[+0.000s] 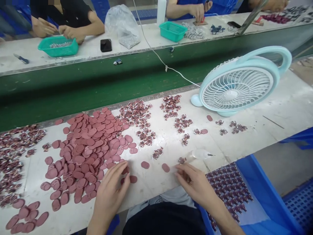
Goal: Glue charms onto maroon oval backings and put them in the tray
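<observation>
My left hand (110,187) rests at the near right edge of a heap of flat reddish oval pieces (90,142). Its thumb and fingers are apart, curved about a few ovals, one a loose oval piece (133,179) by the thumb. My right hand (193,182) is over the table, its thumb and forefinger apart beside another oval piece (165,167); its curled fingers are partly hidden. Just beyond it are a small brown-and-white part (182,160) and a clear squeeze bottle (199,154) with a thin dark tip. Between my hands lies one more oval (145,164).
Clusters of small brown parts (135,112) lie along the table, with more at the left (14,160). A light-blue fan (234,86) stands at the far right. A blue crate (264,195) holding rows of parts is below right. Co-workers' hands (69,32) work across the green belt (97,83).
</observation>
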Demonstrator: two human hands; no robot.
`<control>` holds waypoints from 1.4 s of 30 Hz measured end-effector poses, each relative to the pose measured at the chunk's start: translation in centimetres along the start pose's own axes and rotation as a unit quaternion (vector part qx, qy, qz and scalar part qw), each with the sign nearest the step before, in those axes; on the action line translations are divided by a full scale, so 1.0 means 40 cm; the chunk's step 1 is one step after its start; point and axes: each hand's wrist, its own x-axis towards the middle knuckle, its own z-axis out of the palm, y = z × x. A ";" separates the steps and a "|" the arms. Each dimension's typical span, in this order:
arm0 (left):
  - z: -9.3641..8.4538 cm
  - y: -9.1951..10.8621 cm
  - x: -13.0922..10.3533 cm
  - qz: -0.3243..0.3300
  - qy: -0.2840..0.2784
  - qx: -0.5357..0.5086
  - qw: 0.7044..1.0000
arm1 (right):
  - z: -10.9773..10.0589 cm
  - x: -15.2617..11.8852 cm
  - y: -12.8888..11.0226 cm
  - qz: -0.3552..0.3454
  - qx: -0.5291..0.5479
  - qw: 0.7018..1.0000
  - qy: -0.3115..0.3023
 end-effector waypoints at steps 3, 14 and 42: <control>0.026 0.016 0.028 0.059 -0.011 0.037 0.998 | -0.005 -0.014 0.000 0.004 0.011 1.000 0.020; 0.175 0.209 0.140 0.155 -0.335 -0.067 0.927 | -0.039 -0.035 0.025 0.038 0.014 0.994 0.104; 0.160 0.253 -0.018 -0.420 -0.112 -0.614 0.659 | 0.014 -0.006 -0.126 -0.034 0.288 0.957 -0.026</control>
